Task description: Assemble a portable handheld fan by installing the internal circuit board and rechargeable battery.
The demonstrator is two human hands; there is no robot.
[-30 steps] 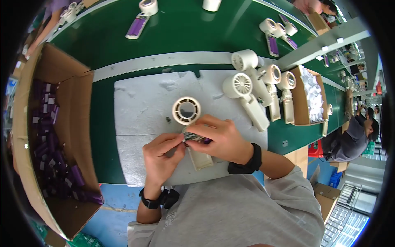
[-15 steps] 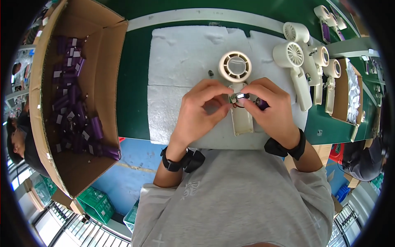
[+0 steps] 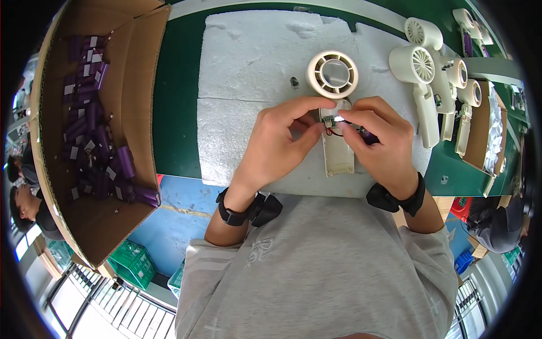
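Observation:
A cream handheld fan (image 3: 353, 70) lies on the foam sheet, its round head away from me and its open handle shell (image 3: 339, 158) toward me. My left hand (image 3: 276, 135) has thumb and index finger closed around a small green circuit board (image 3: 328, 121) at the top of the handle. From the right, my right hand (image 3: 384, 133) pinches at the board's bright end. A purple cylinder (image 3: 370, 137), apparently a battery cell, is tucked in its curled fingers, mostly hidden. Thin red and dark wires (image 3: 334, 133) loop below the board.
White foam (image 3: 243, 68) covers the green table (image 3: 178, 113). A cardboard box (image 3: 132, 85) of purple battery cells (image 3: 125, 161) stands left. Several cream fans (image 3: 415, 65) lie at right, beside a smaller box (image 3: 481, 133). A small dark piece (image 3: 294, 82) sits left of the fan head.
The whole view has shifted, so the table items sit higher. My hands remain at the board, with the right fingertips slightly changed in their grip and more of the wires showing.

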